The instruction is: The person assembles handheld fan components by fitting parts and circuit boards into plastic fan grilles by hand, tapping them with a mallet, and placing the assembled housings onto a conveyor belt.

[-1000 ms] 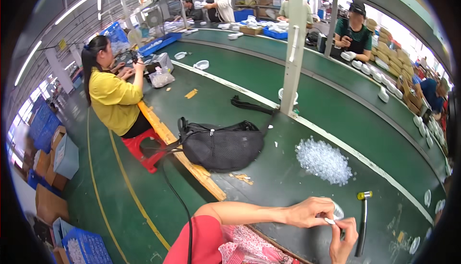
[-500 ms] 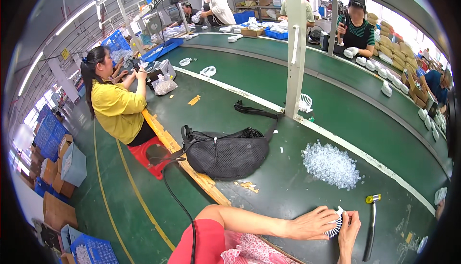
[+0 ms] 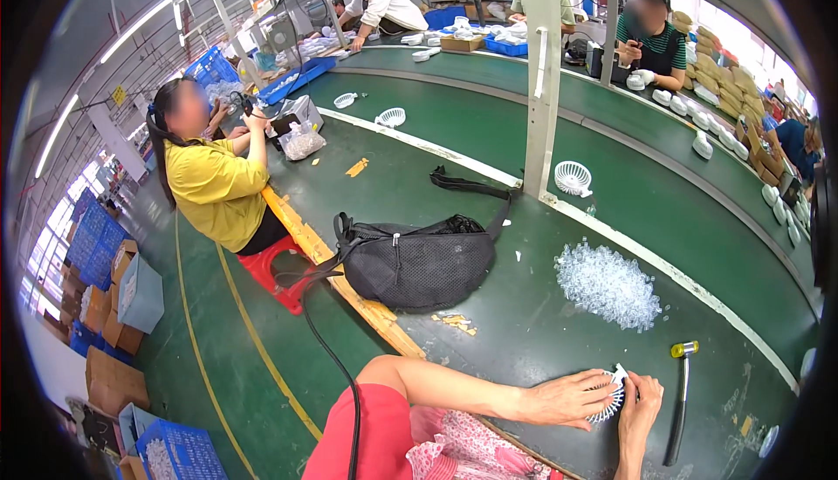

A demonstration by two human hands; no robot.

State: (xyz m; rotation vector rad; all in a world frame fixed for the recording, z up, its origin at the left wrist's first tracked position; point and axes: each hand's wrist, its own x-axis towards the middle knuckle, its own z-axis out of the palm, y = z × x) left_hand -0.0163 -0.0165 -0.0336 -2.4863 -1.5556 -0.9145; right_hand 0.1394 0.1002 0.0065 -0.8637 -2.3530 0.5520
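A round white slotted fan grille (image 3: 607, 400) with a short stub is held low over the green work surface at the lower right. Across its left side lies my left hand (image 3: 566, 398), fingers closed over the rim and partly hiding it. My right hand (image 3: 640, 403) pinches the stub side, thumb and fingers together. Whether a small piece is between those fingertips is hidden. To the right of my right hand lies a hammer (image 3: 679, 401) with a yellow head and dark handle. Beyond my hands is a heap of small clear plastic pieces (image 3: 608, 286).
A black mesh waist bag (image 3: 419, 266) lies left of the heap, by the worn wooden edge (image 3: 371, 310). A metal post (image 3: 541, 78) rises ahead beside a green conveyor belt (image 3: 663, 205) carrying white grilles (image 3: 573, 178). A co-worker in yellow (image 3: 214, 183) sits at left.
The view has shifted slightly. The grille by the post now shows whole, clear of the post. A far co-worker in white has bent forward. My hands keep nearly the same hold.
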